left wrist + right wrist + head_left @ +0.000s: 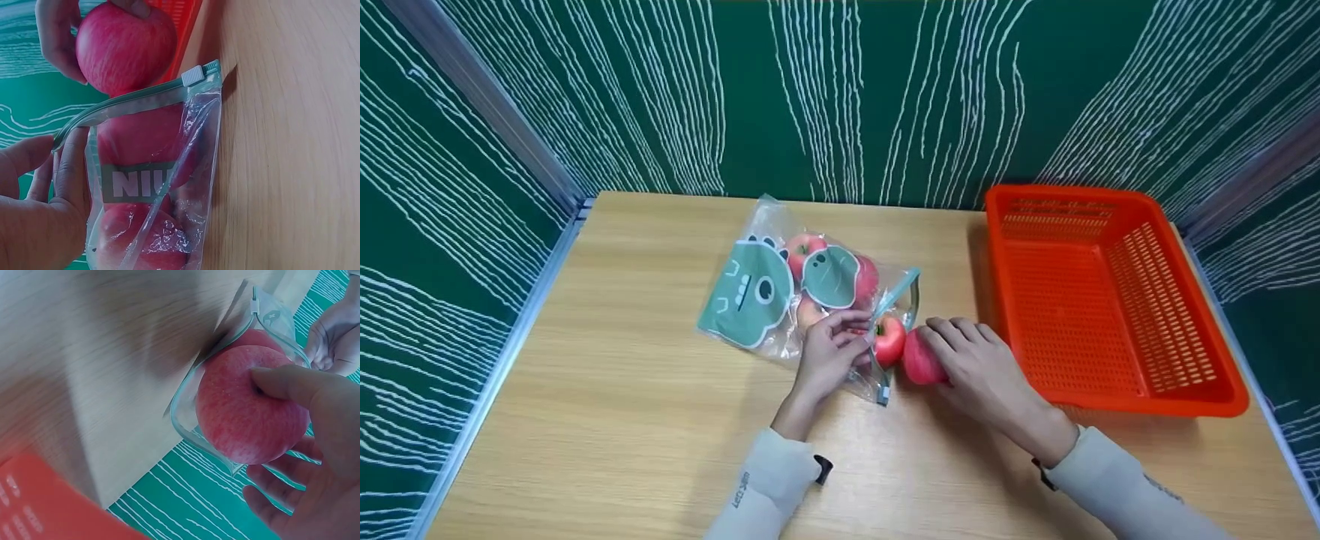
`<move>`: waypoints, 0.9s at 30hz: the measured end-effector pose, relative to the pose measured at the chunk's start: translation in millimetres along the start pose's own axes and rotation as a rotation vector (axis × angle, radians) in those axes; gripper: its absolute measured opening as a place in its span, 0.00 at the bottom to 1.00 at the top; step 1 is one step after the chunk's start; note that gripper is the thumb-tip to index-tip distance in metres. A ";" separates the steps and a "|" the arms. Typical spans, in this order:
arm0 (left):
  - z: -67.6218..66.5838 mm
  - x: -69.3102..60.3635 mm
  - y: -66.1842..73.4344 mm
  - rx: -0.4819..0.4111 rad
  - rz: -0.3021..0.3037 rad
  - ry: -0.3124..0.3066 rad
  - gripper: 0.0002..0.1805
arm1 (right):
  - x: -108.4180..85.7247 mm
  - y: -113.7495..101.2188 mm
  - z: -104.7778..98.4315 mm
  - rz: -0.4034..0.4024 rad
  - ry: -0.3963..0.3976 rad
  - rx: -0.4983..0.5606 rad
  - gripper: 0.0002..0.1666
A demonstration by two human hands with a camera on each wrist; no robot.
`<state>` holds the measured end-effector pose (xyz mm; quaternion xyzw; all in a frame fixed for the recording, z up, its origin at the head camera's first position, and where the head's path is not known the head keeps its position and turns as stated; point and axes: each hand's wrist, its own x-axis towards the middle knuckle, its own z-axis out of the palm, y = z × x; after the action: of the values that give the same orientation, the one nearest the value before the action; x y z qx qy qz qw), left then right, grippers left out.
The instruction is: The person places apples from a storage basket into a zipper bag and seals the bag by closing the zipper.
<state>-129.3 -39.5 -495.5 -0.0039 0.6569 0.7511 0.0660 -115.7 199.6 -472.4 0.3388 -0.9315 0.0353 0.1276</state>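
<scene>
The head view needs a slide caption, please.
Left hand holds a bag of apples; right hand holds another apple at its opening.

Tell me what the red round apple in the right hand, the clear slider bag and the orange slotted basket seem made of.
Red round apple: real fruit or imitation, satin; streaked skin leaves it open.
Clear slider bag: likely plastic film, glossy; it creases and catches highlights.
Orange slotted basket: probably moulded plastic, smooth; evenly repeated openings, uniform colour.

I see the left hand (829,358) pinching the mouth (897,289) of a clear bag (746,296) of apples (805,247) on the table (622,405), while the right hand (984,369) grips a loose apple (919,361) at that mouth. I also see a red basket (1057,300) to the right, near the right hand.
</scene>
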 end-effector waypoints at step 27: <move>7.7 -2.2 6.4 0.102 0.053 -0.002 0.18 | 23.9 -7.2 12.0 0.139 0.007 0.081 0.54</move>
<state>-127.2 -32.9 -487.9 0.0177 0.6940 0.7182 0.0466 -131.3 177.3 -477.9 0.2780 -0.9501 0.0830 0.1145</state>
